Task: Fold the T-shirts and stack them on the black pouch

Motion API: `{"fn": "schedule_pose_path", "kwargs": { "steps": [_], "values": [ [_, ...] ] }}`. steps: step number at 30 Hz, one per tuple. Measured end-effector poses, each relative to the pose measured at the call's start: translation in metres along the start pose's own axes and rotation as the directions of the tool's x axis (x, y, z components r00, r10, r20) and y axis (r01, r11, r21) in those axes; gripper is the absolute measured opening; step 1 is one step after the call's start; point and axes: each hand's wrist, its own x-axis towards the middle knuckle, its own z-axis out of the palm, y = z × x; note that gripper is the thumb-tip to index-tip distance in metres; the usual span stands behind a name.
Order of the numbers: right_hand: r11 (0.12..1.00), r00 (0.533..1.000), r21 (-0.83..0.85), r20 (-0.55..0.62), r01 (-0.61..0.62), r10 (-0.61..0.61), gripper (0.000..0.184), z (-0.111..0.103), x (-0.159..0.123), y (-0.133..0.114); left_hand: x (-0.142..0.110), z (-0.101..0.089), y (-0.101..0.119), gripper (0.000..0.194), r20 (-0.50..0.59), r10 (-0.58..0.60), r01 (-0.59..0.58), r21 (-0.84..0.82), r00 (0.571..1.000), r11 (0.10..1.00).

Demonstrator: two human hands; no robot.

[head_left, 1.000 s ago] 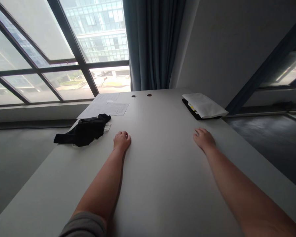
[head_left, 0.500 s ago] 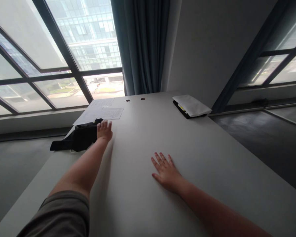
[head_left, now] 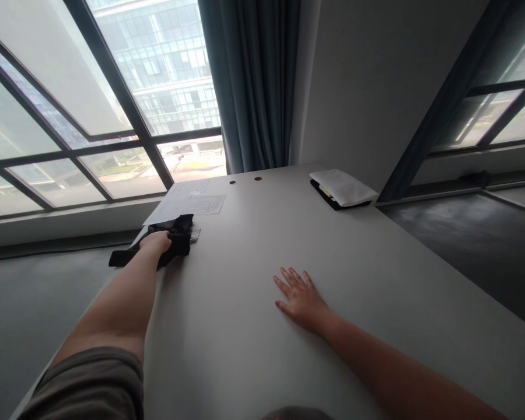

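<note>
A crumpled black cloth (head_left: 177, 234) lies near the left edge of the long white table (head_left: 254, 350). My left hand (head_left: 156, 241) rests on top of it with the fingers curled down into the fabric. My right hand (head_left: 301, 297) lies flat on the table near the middle, palm down and fingers spread, holding nothing.
Sheets of printed paper (head_left: 188, 203) lie just beyond the cloth. At the far right edge a white folded item (head_left: 342, 186) sits on a black pad. Two cable holes (head_left: 245, 180) are at the far end. Windows and a blue curtain (head_left: 249, 81) stand behind the table.
My left hand has moved left from the table beside the cloth onto it and closed over it. My right hand came toward the middle and flattened a second ago, then stayed.
</note>
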Motion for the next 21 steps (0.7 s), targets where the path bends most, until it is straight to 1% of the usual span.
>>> {"fn": "schedule_pose_path", "kwargs": {
  "steps": [3,5,7,9,11,12,13,14,15,16,17,18,19,21],
  "values": [
    [1.000,1.000,0.002,-0.002,0.004,-0.004,0.072,0.000,0.001,0.000,0.008,-0.028,0.019,0.035,-0.013,0.011,-0.011,-0.006,1.000,1.000],
    [1.000,1.000,0.003,0.001,0.007,-0.007,0.072,-0.001,0.001,0.000,0.009,-0.046,0.039,0.037,-0.014,0.049,-0.049,-0.020,0.999,0.999],
    [1.000,1.000,0.004,0.001,0.012,-0.012,0.072,-0.002,0.002,0.001,-0.001,-0.057,0.066,0.037,0.007,0.137,-0.137,-0.034,0.991,0.990],
    [1.000,1.000,0.007,-0.006,0.018,-0.018,0.071,-0.002,0.002,0.002,-0.023,-0.055,0.096,0.037,0.016,0.272,-0.272,-0.025,0.962,0.962],
    [1.000,0.999,0.014,-0.019,0.026,-0.025,0.069,-0.001,0.002,0.003,-0.057,-0.039,0.123,0.035,0.049,0.365,-0.364,-0.045,0.930,0.931],
    [0.999,0.999,0.022,-0.028,0.029,-0.028,0.068,-0.001,0.002,0.004,-0.077,-0.026,0.133,0.036,0.068,0.408,-0.404,-0.058,0.910,0.913],
    [0.999,0.999,0.031,-0.042,0.031,-0.029,0.066,-0.001,0.002,0.005,-0.098,-0.011,0.141,0.041,0.086,0.451,-0.446,-0.076,0.888,0.892],
    [0.999,0.998,0.042,-0.061,0.032,-0.029,0.063,-0.001,0.001,0.006,-0.118,0.006,0.146,0.051,0.114,0.503,-0.494,-0.102,0.857,0.864],
    [0.998,0.996,0.053,-0.084,0.033,-0.028,0.061,0.000,0.001,0.007,-0.138,0.022,0.148,0.062,0.120,0.571,-0.556,-0.141,0.812,0.819],
    [0.997,0.994,0.064,-0.109,0.034,-0.027,0.060,0.000,0.000,0.008,-0.155,0.038,0.146,0.066,0.073,0.593,-0.576,-0.169,0.802,0.800],
    [0.997,0.991,0.072,-0.130,0.037,-0.028,0.059,0.000,0.000,0.009,-0.170,0.051,0.141,0.067,-0.002,0.568,-0.558,-0.188,0.823,0.808],
    [0.996,0.989,0.077,-0.146,0.043,-0.031,0.059,0.000,-0.001,0.009,-0.182,0.063,0.134,0.063,-0.096,0.491,-0.500,-0.211,0.866,0.840],
    [0.996,0.987,0.080,-0.156,0.049,-0.036,0.058,0.001,-0.001,0.010,-0.191,0.071,0.123,0.058,-0.163,0.428,-0.456,-0.248,0.889,0.855],
    [0.995,0.986,0.081,-0.160,0.059,-0.045,0.054,0.002,-0.001,0.010,-0.200,0.081,0.100,0.050,-0.252,0.315,-0.386,-0.316,0.915,0.867]
  ]
}}
